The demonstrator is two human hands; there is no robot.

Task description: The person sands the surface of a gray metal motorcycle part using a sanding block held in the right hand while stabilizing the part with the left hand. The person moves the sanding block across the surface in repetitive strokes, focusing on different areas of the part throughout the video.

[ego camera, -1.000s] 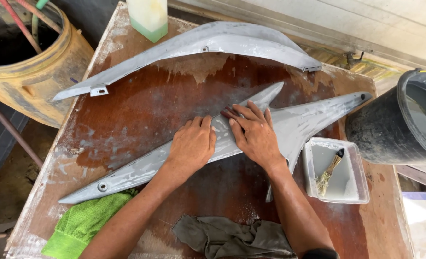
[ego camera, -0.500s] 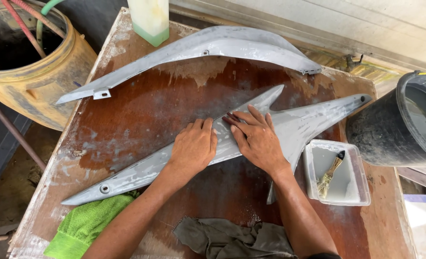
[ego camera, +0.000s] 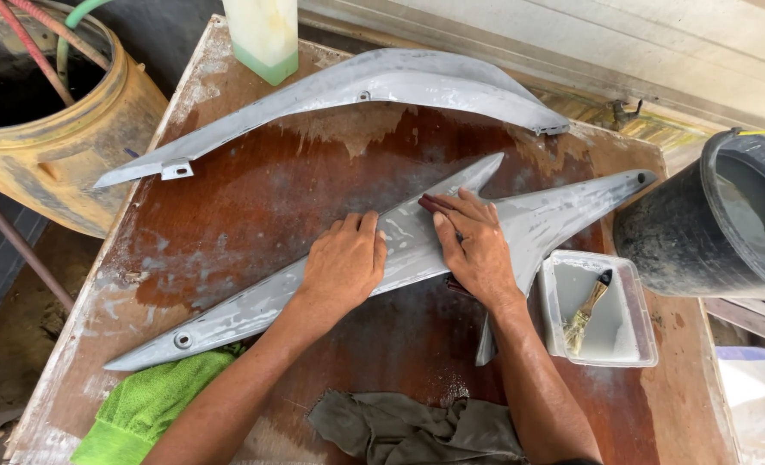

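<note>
Barely any shift since earlier: right hand [ego camera: 477,250] edges slightly along the long grey fairing panel [ego camera: 399,250] lying mid-tabletop [ego camera: 253,215], fingers pressing a dark red sanding piece [ego camera: 438,205]. Left hand [ego camera: 343,267] flat, holding it down. Panel looks dull, patchy, wet; second panel [ego camera: 382,82] untouched behind

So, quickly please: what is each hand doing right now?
Left hand: open, palm flat on the grey fairing panel, holding nothing.
Right hand: pressing a dark sanding sheet against the same panel, fingers extended.
</note>
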